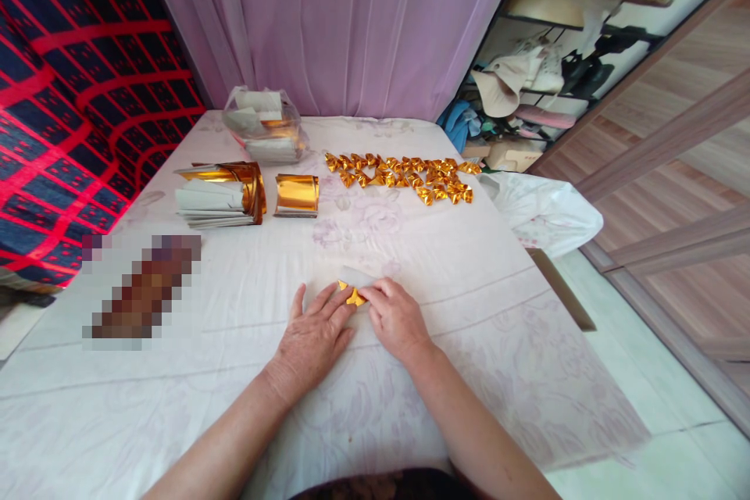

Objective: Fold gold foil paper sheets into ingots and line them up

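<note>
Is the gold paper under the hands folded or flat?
Partly folded: the gold paper shows a small gold corner turned over its pale sheet, pressed down by the left hand and right hand.
</note>
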`<action>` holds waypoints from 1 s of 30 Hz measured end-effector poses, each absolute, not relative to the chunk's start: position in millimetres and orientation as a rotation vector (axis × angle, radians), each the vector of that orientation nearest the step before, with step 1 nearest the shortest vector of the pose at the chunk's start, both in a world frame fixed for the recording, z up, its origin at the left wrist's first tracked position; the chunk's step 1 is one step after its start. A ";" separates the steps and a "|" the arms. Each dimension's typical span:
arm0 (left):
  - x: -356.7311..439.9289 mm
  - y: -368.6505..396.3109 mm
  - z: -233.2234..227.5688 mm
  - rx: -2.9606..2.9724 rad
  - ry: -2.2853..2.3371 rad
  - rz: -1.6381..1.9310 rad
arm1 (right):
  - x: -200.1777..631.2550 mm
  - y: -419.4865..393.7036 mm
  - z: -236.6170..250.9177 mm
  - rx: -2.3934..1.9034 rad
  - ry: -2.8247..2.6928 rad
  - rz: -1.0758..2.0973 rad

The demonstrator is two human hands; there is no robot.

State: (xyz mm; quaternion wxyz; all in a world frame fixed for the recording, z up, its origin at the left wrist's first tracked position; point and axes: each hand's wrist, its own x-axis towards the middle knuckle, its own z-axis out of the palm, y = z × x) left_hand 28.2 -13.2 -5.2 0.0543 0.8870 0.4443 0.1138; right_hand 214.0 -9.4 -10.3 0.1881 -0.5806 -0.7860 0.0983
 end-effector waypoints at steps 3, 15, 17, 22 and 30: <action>28.9 -13.2 -4.5 2.669 1.344 0.339 | 211.3 -12.5 -8.2 -1.688 -2.306 0.155; 26.4 -11.6 -7.3 2.642 1.328 0.359 | 216.9 -26.0 -15.1 -1.630 -2.320 0.093; 26.2 -11.5 -7.6 2.627 1.327 0.357 | 217.8 -29.4 -15.0 -1.641 -2.332 0.092; 25.8 -11.8 -9.1 2.602 1.307 0.381 | 221.8 -32.3 -15.7 -1.645 -2.288 0.016; 20.5 -6.7 -10.4 2.543 1.257 0.462 | 222.1 -31.0 -17.0 -1.608 -2.221 -0.026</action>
